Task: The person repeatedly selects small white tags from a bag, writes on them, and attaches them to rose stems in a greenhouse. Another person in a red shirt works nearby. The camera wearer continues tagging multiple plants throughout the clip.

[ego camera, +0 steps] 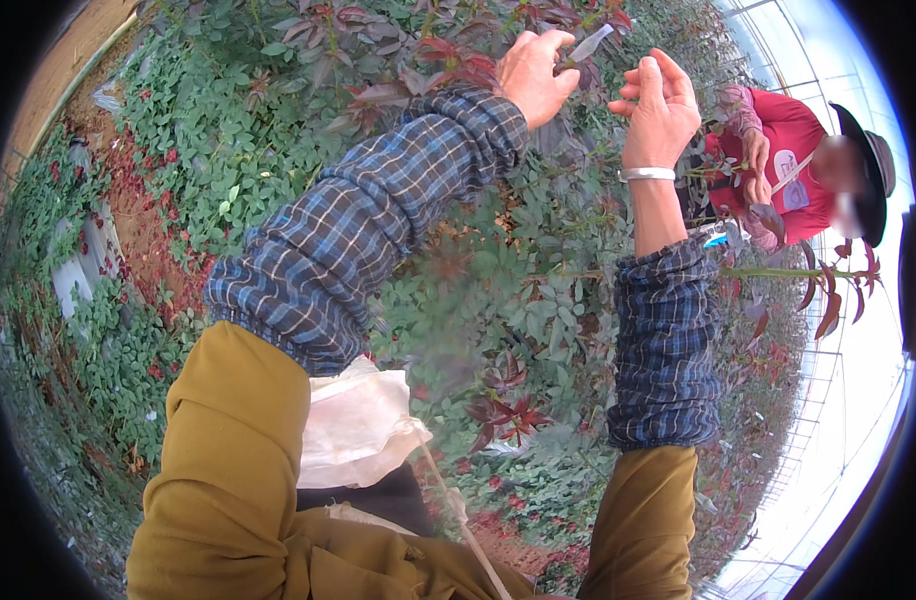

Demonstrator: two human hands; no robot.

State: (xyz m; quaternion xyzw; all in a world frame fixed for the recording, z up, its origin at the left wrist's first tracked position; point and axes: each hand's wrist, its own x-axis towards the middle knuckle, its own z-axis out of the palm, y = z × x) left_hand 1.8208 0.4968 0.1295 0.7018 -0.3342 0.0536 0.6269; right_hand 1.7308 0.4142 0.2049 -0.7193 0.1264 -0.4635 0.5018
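My left hand [536, 79] is at the upper middle among dark red and green rose leaves [458, 64], its thumb and index finger apart. Just beyond those fingertips, a small translucent whitish sleeve [591, 43] sits slanted near the shoot tops; whether the hand touches it is unclear. To the right, my right hand [660, 112] is raised with the palm side partly showing, fingers bent and loosely apart, and nothing visible in it. A pale bangle [647, 174] circles that wrist. Both forearms wear blue plaid oversleeves. A whitish cloth bag [353, 427] hangs at my waist.
A person [788, 161] in a red top and dark hat stands at the right, both hands by a plant stem. Rose bushes [225, 135] spread all around. Fallen red petals [146, 240] and plastic sheeting [86, 262] lie at the left. A greenhouse frame rises at the right.
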